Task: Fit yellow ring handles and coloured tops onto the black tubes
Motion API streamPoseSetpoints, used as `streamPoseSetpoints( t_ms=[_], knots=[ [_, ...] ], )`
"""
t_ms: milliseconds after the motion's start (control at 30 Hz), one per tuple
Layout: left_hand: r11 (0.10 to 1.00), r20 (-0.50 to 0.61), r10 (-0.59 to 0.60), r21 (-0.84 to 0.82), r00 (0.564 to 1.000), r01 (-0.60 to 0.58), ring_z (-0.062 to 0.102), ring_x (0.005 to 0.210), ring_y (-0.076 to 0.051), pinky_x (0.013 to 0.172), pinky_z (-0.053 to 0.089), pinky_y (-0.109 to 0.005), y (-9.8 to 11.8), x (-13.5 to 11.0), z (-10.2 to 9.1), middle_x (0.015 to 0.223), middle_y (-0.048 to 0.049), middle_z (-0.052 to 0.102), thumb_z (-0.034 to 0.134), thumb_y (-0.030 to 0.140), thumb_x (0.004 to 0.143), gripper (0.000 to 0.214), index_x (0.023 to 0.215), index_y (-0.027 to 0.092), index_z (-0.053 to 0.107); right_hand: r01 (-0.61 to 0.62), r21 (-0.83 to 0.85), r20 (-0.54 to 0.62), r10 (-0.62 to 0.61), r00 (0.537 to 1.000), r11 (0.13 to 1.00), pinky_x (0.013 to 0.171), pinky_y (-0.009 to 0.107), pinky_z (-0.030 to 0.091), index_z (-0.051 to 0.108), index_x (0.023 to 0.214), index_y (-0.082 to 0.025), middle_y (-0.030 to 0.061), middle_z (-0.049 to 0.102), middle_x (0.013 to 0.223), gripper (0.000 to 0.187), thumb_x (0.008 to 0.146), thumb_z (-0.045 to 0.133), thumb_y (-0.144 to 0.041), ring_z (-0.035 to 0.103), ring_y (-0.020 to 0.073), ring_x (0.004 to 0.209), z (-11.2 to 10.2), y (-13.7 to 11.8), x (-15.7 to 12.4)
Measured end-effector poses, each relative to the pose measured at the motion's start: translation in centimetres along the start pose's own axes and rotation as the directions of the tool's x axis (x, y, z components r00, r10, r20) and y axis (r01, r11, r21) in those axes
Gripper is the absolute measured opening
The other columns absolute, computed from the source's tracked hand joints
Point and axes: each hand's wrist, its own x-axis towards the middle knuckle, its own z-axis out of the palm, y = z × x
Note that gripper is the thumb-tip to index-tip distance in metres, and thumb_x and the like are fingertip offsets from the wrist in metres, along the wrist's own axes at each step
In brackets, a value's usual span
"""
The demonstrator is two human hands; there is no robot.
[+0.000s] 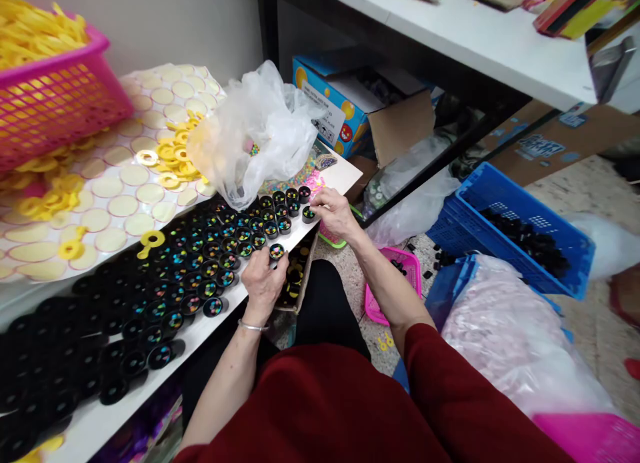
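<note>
My left hand (264, 281) is closed at the table's front edge, thumb and finger around a small black cup (277, 251) with colourful beads inside. My right hand (334, 213) has its fingertips pressed together at the rim of another black cup (309, 214), which also has beads in it; what the fingertips pinch is too small to make out. Rows of similar black cups (213, 307) stretch left along the white table, many with beads in them. Just beyond my right hand lies a heap of pink and multicoloured beads (315, 180).
A crumpled clear plastic bag (270, 130) lies behind the cups. Yellow ring-shaped pieces (175, 158) rest on a sheet of round stickers (123, 205), near a pink basket (55, 83). Rightward on the floor are a blue crate (530, 230), a small pink basket (395, 283) and a blue carton (330, 106).
</note>
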Motion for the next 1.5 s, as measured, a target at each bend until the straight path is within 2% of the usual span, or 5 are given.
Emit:
streamPoseSetpoints(
  t_ms=[467, 733, 1267, 1400, 1500],
  knots=[
    [1.0, 0.006, -0.008, -0.014, 1.0, 0.009, 0.049, 0.062, -0.014, 0.06, 0.034, -0.025, 0.0, -0.1, -0.1, 0.061, -0.0006, 0.051, 0.059, 0.038, 0.079, 0.022, 0.069, 0.018, 0.058, 0.074, -0.36, 0.169, -0.013, 0.985, 0.93, 0.074, 0.034, 0.034, 0.066, 0.072, -0.02, 0.0062, 0.055, 0.082, 0.018, 0.081, 0.051, -0.015, 0.044, 0.022, 0.085, -0.1, -1.3, 0.0],
    [1.0, 0.011, 0.007, -0.001, 1.0, -0.007, 0.047, 0.06, -0.013, 0.059, 0.033, -0.025, -0.1, -0.1, 0.0, 0.06, -0.0003, 0.05, 0.058, 0.038, 0.08, 0.025, 0.065, 0.018, 0.056, 0.113, -0.22, 0.176, -0.074, 0.982, 0.969, 0.077, 0.033, 0.036, 0.067, 0.074, -0.02, 0.0045, 0.055, 0.08, 0.018, 0.081, 0.051, -0.017, 0.047, 0.0202, 0.083, 0.2, -0.1, 0.2],
    [0.999, 0.013, -0.023, -0.023, 1.0, 0.024, 0.049, 0.063, -0.014, 0.06, 0.034, -0.025, -0.2, -0.2, 0.1, 0.062, -0.0007, 0.051, 0.06, 0.039, 0.078, 0.022, 0.07, 0.018, 0.058, 0.155, -0.288, 0.243, -0.085, 0.966, 0.945, 0.069, 0.031, 0.033, 0.066, 0.062, -0.02, 0.0026, 0.053, 0.073, 0.017, 0.073, 0.054, -0.015, 0.044, 0.0175, 0.074, -0.5, -1.0, 1.0],
    [1.0, 0.013, -0.016, -0.013, 1.0, 0.016, 0.049, 0.063, -0.014, 0.06, 0.034, -0.025, -0.2, -0.1, 0.1, 0.063, -0.001, 0.05, 0.06, 0.039, 0.078, 0.022, 0.071, 0.018, 0.058, 0.107, -0.178, 0.24, -0.062, 0.969, 0.978, 0.071, 0.03, 0.036, 0.066, 0.063, -0.02, 0.0012, 0.053, 0.071, 0.013, 0.072, 0.057, -0.017, 0.047, 0.0172, 0.077, -0.7, -1.0, 0.8],
    [1.0, 0.018, -0.013, -0.006, 1.0, 0.013, 0.049, 0.063, -0.015, 0.06, 0.034, -0.026, -0.2, -0.1, 0.1, 0.063, -0.0011, 0.05, 0.06, 0.039, 0.078, 0.022, 0.071, 0.018, 0.058, 0.054, 0.035, 0.192, -0.06, 0.98, 0.998, 0.072, 0.03, 0.039, 0.065, 0.065, -0.019, 0.0003, 0.055, 0.071, 0.006, 0.07, 0.063, -0.022, 0.05, 0.0162, 0.076, -1.0, -0.8, 0.8]
  ],
)
